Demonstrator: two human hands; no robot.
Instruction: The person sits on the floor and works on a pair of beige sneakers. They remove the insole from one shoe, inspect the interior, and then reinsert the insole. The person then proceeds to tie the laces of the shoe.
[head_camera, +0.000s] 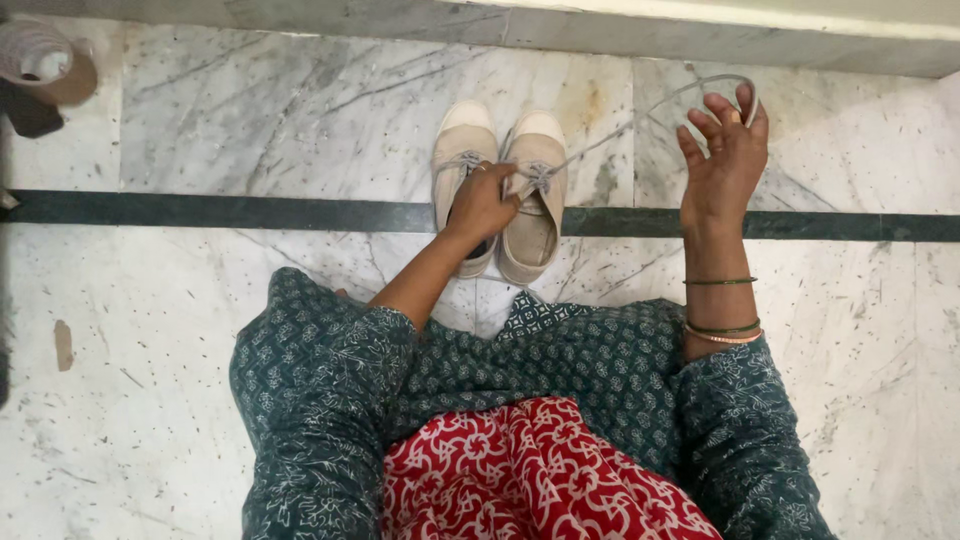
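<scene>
lace drawn from paired shoes

the left hand (483, 203) is closed on the tongue area of the left shoe (462, 160), just beside the right shoe (535, 195). both shoes are set on the marble floor (250, 110). the right hand (722, 160) is raised well apart from that grip, with the fingers curled around a loop of grey lace (640, 112). the lace is stretched taut from this grip back to the eyelets beside the left-hand grip.
</scene>
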